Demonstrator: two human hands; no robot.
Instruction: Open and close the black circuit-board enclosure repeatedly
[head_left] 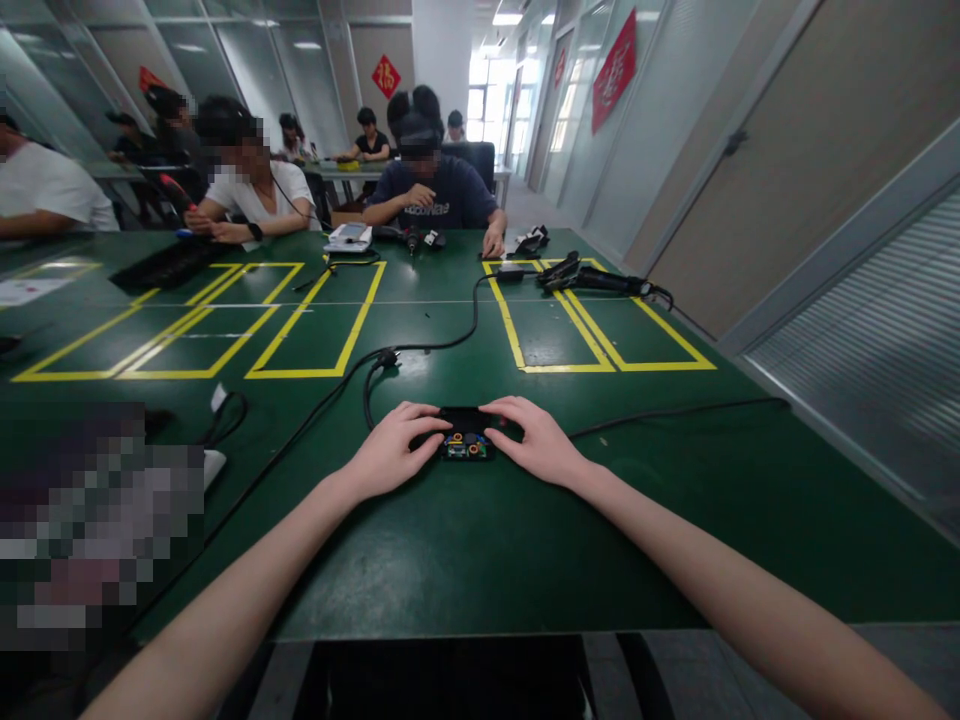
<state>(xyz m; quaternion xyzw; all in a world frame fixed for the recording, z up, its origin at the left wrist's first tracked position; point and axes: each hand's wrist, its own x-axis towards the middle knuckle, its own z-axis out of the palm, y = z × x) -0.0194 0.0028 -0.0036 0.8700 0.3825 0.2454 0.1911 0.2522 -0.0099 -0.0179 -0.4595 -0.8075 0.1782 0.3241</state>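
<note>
An opened black power adapter (466, 420) lies on the green table before me, its casing half tipped up along the far side. Inside the near part shows a circuit board (466, 449) with orange-ringed coils and small components. My left hand (397, 448) grips the adapter's left end, thumb near the board and fingers on the far casing. On the right end, my right hand (541, 440) holds it the same way. Black cords run off from behind both hands. The undersides of the fingers are hidden.
The green table (420, 560) carries yellow tape outlines. A black cord with a plug (386, 358) winds across it. A black hand-held tool (600, 280) lies at the far right. Opposite, a person in a dark shirt (442, 195) sits near a drill (412, 240); others sit left.
</note>
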